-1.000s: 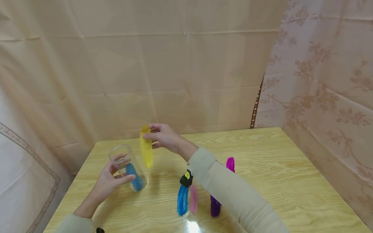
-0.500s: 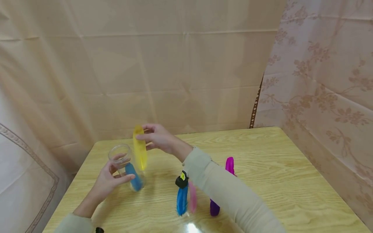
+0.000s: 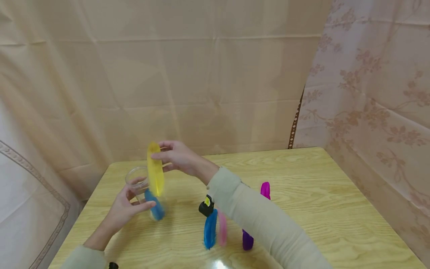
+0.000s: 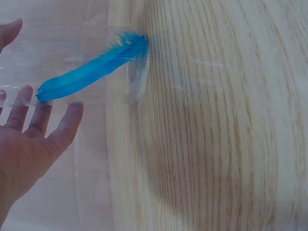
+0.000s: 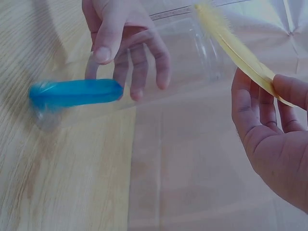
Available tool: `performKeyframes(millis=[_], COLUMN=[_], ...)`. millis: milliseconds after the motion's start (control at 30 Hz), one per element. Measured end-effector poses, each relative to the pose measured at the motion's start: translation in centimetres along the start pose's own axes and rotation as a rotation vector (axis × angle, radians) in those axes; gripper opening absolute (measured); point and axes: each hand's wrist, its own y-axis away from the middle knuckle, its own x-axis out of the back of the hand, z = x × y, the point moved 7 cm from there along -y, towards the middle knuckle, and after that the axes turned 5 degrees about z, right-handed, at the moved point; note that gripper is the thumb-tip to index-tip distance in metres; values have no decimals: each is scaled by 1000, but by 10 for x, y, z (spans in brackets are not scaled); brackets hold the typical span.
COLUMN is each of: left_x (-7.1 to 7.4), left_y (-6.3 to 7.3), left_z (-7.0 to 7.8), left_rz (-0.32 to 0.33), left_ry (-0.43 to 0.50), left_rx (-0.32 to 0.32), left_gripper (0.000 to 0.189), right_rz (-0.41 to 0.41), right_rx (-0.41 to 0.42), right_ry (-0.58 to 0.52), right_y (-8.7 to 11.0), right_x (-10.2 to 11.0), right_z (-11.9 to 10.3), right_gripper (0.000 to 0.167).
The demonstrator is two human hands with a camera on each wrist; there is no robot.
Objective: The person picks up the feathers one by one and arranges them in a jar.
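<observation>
My left hand (image 3: 122,207) grips a tall clear cup (image 3: 142,193), fingers and thumb around its sides. Inside it a blue feather (image 5: 77,93) leans near the base, visible through the wall. My right hand (image 3: 178,158) pinches a yellow feather (image 3: 155,172) between thumb and fingers. In the head view this feather hangs downward, overlapping the right side of the cup's rim. The right wrist view puts the feather's fluffy end just beyond the open mouth, outside the cup.
On the wooden table (image 3: 319,209) lie another blue feather (image 3: 210,229), a pink feather (image 3: 222,228), a purple feather (image 3: 247,240) and a magenta feather (image 3: 265,189). My right sleeve partly covers the last two. Behind the table hangs a beige curtain (image 3: 188,82).
My right hand has moved left with the yellow feather, from beside the cup to overlapping its rim in the head view. The left hand and cup have stayed in place.
</observation>
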Motion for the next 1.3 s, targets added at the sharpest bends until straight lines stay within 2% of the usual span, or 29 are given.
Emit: performKeyframes(millis=[333,467,567,767,967,1133,1300], left_x=[0,0,1,3,3,4,2], left_y=[-2,-3,-5,-4,0,-1,-3], left_z=[1,0,0,-4,-6,-5,-4], left_rz=[3,1,-5,-8,-39,-30,-29], left_ry=[-1,-22,-20,-5,15,15,23], left_rx=[14,1,-16,17,32,37,14], left_gripper=[85,87,83,79,75,77,77], right_rz=[-24,-24,-21,-22,36,98,127], right_rx=[5,-1,-2,20,93,164,255], right_ry=[6,5,10,20,21,39,64], right_y=[-5,-6,-7,-10,-13,-14,-16], right_x=[-15,-19,-21,-27,-35,-39,-38], right_z=[-10,-11,-12,-19,-33,-39,-41], right_gripper=[27,26,25,24,23,21,22])
